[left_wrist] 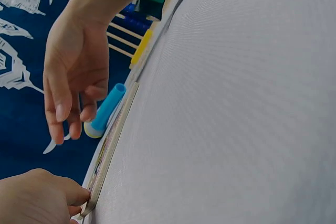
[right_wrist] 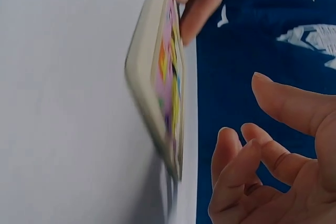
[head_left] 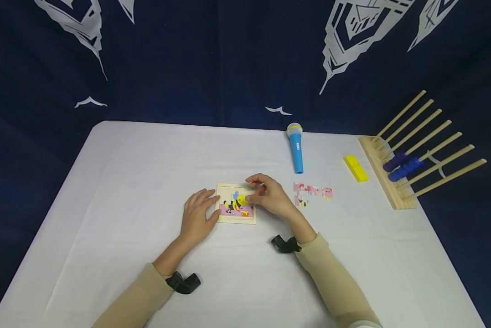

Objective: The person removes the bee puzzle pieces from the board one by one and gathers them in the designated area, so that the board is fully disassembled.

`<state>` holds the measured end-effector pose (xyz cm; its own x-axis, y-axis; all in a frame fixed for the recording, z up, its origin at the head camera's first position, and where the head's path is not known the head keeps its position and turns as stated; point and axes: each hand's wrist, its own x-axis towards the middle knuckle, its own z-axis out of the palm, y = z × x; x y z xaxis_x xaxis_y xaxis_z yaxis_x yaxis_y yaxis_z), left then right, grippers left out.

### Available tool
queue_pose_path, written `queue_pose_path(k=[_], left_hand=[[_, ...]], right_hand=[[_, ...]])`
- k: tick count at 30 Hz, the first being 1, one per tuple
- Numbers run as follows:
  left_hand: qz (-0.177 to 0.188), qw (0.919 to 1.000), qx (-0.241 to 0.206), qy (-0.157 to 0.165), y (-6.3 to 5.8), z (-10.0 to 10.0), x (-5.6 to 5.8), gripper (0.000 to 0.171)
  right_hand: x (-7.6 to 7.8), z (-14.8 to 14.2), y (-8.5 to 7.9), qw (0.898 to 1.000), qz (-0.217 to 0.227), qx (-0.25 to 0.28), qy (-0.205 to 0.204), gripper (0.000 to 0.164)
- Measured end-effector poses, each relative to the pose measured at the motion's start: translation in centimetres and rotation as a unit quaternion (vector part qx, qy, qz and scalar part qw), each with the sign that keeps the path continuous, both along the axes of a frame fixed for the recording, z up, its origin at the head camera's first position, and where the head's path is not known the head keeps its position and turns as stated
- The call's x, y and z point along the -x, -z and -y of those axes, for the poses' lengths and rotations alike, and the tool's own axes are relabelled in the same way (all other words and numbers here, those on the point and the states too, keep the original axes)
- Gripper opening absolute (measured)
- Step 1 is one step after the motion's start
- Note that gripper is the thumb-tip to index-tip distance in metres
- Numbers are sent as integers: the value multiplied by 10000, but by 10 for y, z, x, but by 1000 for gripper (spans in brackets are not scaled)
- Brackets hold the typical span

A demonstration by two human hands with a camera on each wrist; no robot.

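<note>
A small wooden-framed jigsaw puzzle (head_left: 237, 220) with a bee picture lies on the table; its upper part shows pale bare board. My left hand (head_left: 198, 214) rests at the frame's left side, thumb and forefinger touching that edge. Over the frame's right side hovers my right hand (head_left: 267, 195), its fingers loosely bent, thumb apart from them. Between the fingers of the right hand (right_wrist: 278, 156), the right wrist view shows nothing held. Loose pink jigsaw pieces (head_left: 311, 189) lie to the right of the frame.
A blue toy microphone (head_left: 296, 150) lies behind the puzzle. Farther right are yellow blocks (head_left: 355, 168) and a wooden peg rack (head_left: 386, 175) with blue and purple pieces on some rods. The white table (head_left: 105, 218) ends at a dark patterned curtain (head_left: 179, 64).
</note>
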<state>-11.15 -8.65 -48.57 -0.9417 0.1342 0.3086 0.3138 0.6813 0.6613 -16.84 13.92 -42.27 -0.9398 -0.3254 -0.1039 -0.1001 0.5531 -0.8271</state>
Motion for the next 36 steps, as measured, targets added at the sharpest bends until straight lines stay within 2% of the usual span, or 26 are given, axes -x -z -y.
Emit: queue_pose_path(k=[5,13,20,36], left_hand=[[39,10000,46,9,-1,0,0,36],[109,9999,62,21,-1,0,-1,36],[16,10000,71,15,1,1,0,37],[-67,9999,98,21,2,1,1,37]], right_hand=[[0,17,3,9998,-26,-33,-193,47],[-1,25,12,9998,110,-77,-119,48],[-1,27,16,9996,167,-179,-140,47],[-4,32,23,9957,-497,-745,-225,42]])
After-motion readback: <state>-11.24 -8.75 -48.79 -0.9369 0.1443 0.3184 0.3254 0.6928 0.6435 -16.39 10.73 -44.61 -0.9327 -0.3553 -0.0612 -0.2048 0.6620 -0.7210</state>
